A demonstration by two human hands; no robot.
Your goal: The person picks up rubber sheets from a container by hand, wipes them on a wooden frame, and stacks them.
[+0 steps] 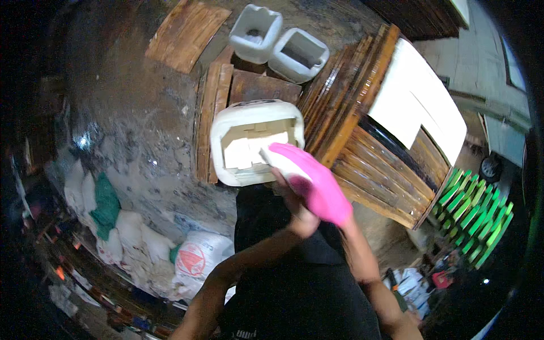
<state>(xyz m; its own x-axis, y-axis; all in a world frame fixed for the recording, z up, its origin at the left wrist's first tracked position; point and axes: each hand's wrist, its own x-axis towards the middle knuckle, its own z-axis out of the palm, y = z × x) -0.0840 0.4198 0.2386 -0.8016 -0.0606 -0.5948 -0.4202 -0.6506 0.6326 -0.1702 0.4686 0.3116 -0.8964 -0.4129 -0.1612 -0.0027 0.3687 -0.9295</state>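
Observation:
Before me stands a cut-open white plastic jerrycan [217, 148] with several pale blocks [237, 154] inside. My right hand [321, 187], in a pink glove, reaches over its near right edge. A pale flat piece [282, 165] lies along the glove's inner side, apparently in its grip; motion blurs it. My left hand [301, 216] is bare and close against the underside of the glove. Its fingers are in shadow and partly hidden, so their hold on the piece is unclear.
Two more cut-open jerrycans [257, 53] stand behind. Stacked varnished wooden boards [382, 170] rise at the right, topped by a white sheet [418, 97]. Green-ended wooden strips [471, 208] are piled beyond. Filled sacks [197, 259] line the left; a plywood piece [187, 36] lies on the floor.

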